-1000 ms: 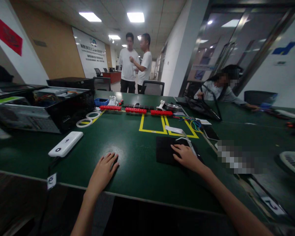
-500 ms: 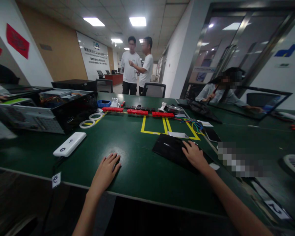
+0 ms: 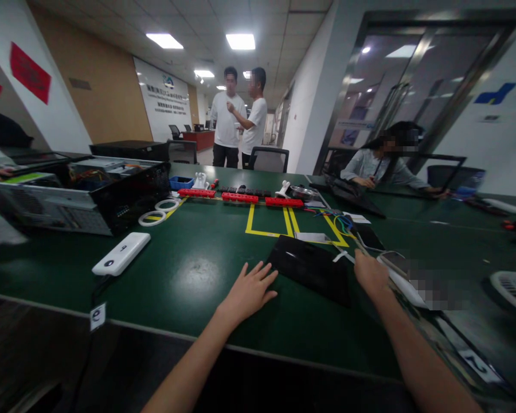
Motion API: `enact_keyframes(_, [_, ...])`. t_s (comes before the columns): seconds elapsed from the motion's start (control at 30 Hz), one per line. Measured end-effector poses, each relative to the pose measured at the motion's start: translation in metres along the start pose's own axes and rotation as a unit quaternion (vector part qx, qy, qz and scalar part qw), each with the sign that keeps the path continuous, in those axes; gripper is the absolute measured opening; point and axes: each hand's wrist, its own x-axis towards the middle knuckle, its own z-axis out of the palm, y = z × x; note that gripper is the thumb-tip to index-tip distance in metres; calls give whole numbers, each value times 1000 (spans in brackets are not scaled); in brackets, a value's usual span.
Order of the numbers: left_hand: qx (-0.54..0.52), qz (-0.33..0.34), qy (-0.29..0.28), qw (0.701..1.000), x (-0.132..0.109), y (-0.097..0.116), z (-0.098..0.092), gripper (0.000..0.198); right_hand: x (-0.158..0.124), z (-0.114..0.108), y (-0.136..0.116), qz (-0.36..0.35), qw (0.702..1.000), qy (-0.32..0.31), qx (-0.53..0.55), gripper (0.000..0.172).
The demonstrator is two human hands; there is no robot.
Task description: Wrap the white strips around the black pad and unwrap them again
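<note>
1. A dark green table fills the lower view, its near edge running below a person's two bare hands.
2. The left hand is open, palm down and fingers spread, a little in from the near edge; its fingertips are just beside a black glossy sheet, and contact is unclear.
3. The black glossy sheet lies flat between the hands, at an angle, nearer the table's near edge than its far edge.
4. The right hand has bent fingers, beside a narrow white strip; whether it grips the strip cannot be told.
5. A white card lies at the sheet's far side, next to yellow tape lines.
6. Towards the far edge, three red strips form a row, with coloured wires to their right.
7. On the left side, an open computer case stands behind a white device; two white rings sit nearby.
8. Beyond the far edge, two people stand; another person sits at the right.
</note>
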Motion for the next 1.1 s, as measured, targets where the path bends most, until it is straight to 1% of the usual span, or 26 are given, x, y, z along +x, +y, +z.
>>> enact_keyframes(0.1, [-10, -9, -27, 1000, 13, 4, 10, 60, 2, -1, 14, 37, 999, -2, 0, 30])
enact_keyframes(0.17, [-11, -10, -40, 999, 18, 3, 15, 70, 2, -1, 20, 37, 999, 0, 4, 29])
enact_keyframes(0.23, [-10, -5, -55, 998, 24, 2, 18, 75, 3, 0, 22, 1, 1000, -2, 13, 28])
enact_keyframes(0.33, [-9, 6, -71, 997, 30, 1, 17, 76, 4, 3, 22, -70, 997, -33, 23, 29])
enact_keyframes(0.4, [-10, 6, -73, 997, 30, 1, 16, 76, 4, 5, 24, -79, 995, -53, 22, 26])
enact_keyframes(0.5, [-2, 0, -51, 999, 22, 3, 16, 75, 1, 3, 27, -35, 998, -53, 9, 27])
enact_keyframes(0.6, [11, -6, -24, 1000, 8, 6, 15, 73, -5, -3, 29, 14, 999, -42, -10, 32])
enact_keyframes(0.67, [15, -13, -11, 1000, -4, 6, 14, 72, -11, -8, 28, 26, 999, -24, -19, 32])
enact_keyframes(0.77, [15, -29, 2, 999, -25, 3, 11, 70, -22, -18, 20, 15, 999, 20, -32, 31])
enact_keyframes(0.83, [15, -39, 9, 999, -40, 0, 8, 68, -30, -27, 10, -14, 997, 62, -36, 32])
enact_keyframes(0.87, [18, -42, 14, 999, -49, -1, 6, 67, -34, -32, 3, -39, 996, 80, -32, 33])
enact_keyframes(0.93, [22, -50, 30, 998, -65, -5, 4, 62, -45, -40, -12, -117, 989, 90, -3, 33])
enact_keyframes(1.0, [21, -55, 48, 997, -81, -9, 2, 56, -59, -44, -29, -215, 973, 58, 59, 34])
enact_keyframes(1.07, [9, -61, 67, 996, -94, -13, 2, 45, -76, -42, -47, -300, 945, 18, 131, 38])
enact_keyframes(1.1, [-3, -61, 77, 995, -99, -16, 3, 41, -85, -39, -55, -332, 929, 6, 162, 41])
